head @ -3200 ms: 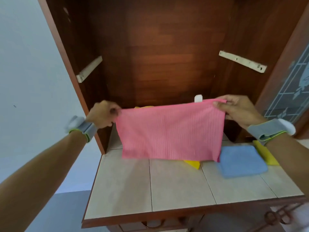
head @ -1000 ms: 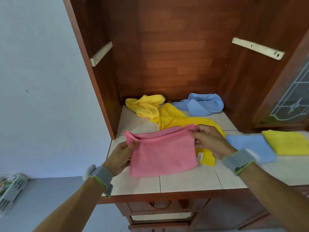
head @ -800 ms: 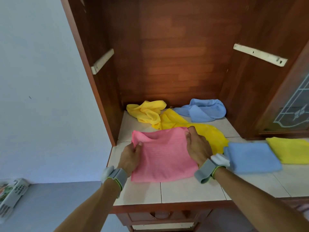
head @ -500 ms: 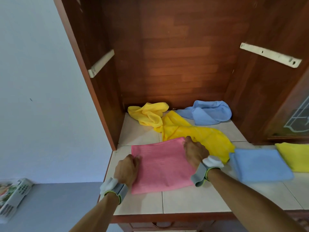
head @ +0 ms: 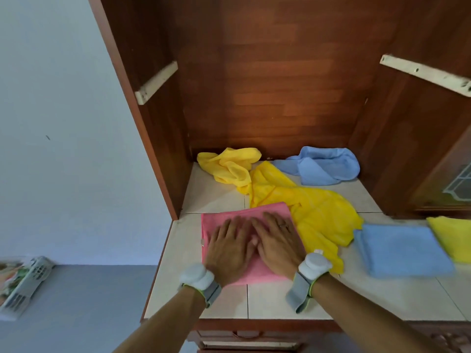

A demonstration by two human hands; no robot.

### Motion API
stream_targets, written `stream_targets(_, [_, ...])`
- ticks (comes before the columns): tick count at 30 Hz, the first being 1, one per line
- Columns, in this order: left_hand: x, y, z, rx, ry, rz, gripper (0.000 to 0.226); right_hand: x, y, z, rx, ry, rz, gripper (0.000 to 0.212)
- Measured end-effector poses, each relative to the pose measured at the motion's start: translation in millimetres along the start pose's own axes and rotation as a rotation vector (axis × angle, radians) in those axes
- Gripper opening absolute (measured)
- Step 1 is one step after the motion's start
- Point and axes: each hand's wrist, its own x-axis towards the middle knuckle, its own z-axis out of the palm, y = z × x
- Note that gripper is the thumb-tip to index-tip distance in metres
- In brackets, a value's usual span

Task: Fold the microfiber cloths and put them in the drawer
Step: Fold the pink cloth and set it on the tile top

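Observation:
A folded pink cloth (head: 219,217) lies flat on the tiled counter (head: 275,301). My left hand (head: 230,250) and my right hand (head: 276,242) rest palm-down on it side by side, fingers spread, gripping nothing. A loose yellow cloth (head: 313,212) lies just right of the pink one, partly under its edge. Another crumpled yellow cloth (head: 229,165) and a crumpled blue cloth (head: 323,165) sit at the back. A folded blue cloth (head: 400,248) and a folded yellow cloth (head: 453,235) lie at the right. The drawer front (head: 249,338) shows below the counter edge.
Wooden cabinet walls (head: 158,138) enclose the back of the counter on the left, rear and right, with white shelf brackets (head: 155,82) on both sides. A glass-panelled door (head: 453,184) stands at the right. A grey basket (head: 23,278) lies on the floor at the left.
The pink cloth went from held up and spread, to folded smaller, to lying flat on the counter. Both hands let go of its edges and now press on top of it.

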Motion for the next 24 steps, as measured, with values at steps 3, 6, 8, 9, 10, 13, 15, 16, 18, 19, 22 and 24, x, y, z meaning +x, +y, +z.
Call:
stream_targets(3, [1.7, -14.7, 10.9, 0.002, -0.118, 0.002, 0.079, -0.1, 19.1, 10.1, -0.055, -0.045, 0.003, 0.053])
stream_targets(6, [3.9, -22.0, 11.5, 0.019, -0.165, 0.015, 0.078, 0.1, 29.2, 2.6, -0.045, -0.071, -0.008, 0.055])
stream_targets(8, [0.8, -20.3, 9.1, 0.036, -0.172, 0.008, 0.079, -4.9, 27.4, 0.0, -0.015, -0.053, 0.000, 0.057])
stream_targets(9, [-1.5, -17.6, 6.4, 0.043, -0.139, 0.017, 0.079, -8.4, 24.8, -2.0, 0.002, -0.038, 0.003, 0.056])
stream_targets(10, [-4.7, -13.2, 3.5, 0.053, -0.082, 0.039, 0.076, -13.3, 21.5, -5.5, 0.020, -0.010, 0.003, 0.051])
stream_targets(13, [-15.9, 2.5, -9.4, 0.051, 0.093, 0.127, 0.062, -25.6, 10.6, -23.7, 0.099, 0.045, -0.104, 0.032])
stream_targets(15, [-22.7, 7.3, -14.7, 0.016, 0.016, 0.170, 0.067, -36.2, 7.8, -34.8, 0.150, -0.087, -0.253, 0.034])
stream_targets(16, [-25.3, 4.9, -16.0, 0.005, -0.048, 0.196, 0.072, -41.1, 9.6, -36.7, 0.150, -0.148, -0.318, 0.038])
stream_targets(18, [-28.1, -4.2, -18.0, 0.007, -0.122, 0.269, 0.083, -48.1, 16.1, -34.7, 0.115, -0.191, -0.395, 0.052])
stream_targets(19, [-28.8, -7.2, -19.7, 0.013, -0.147, 0.292, 0.087, -48.9, 19.3, -32.9, 0.105, -0.192, -0.406, 0.060])
stream_targets(22, [-30.3, -6.8, -23.4, 0.000, -0.176, 0.288, 0.079, -49.7, 17.1, -30.2, 0.068, -0.160, -0.407, 0.051])
stream_targets(24, [-31.7, -2.8, -27.0, 0.009, -0.194, 0.274, 0.070, -51.2, 11.7, -32.0, 0.008, -0.080, -0.387, 0.033])
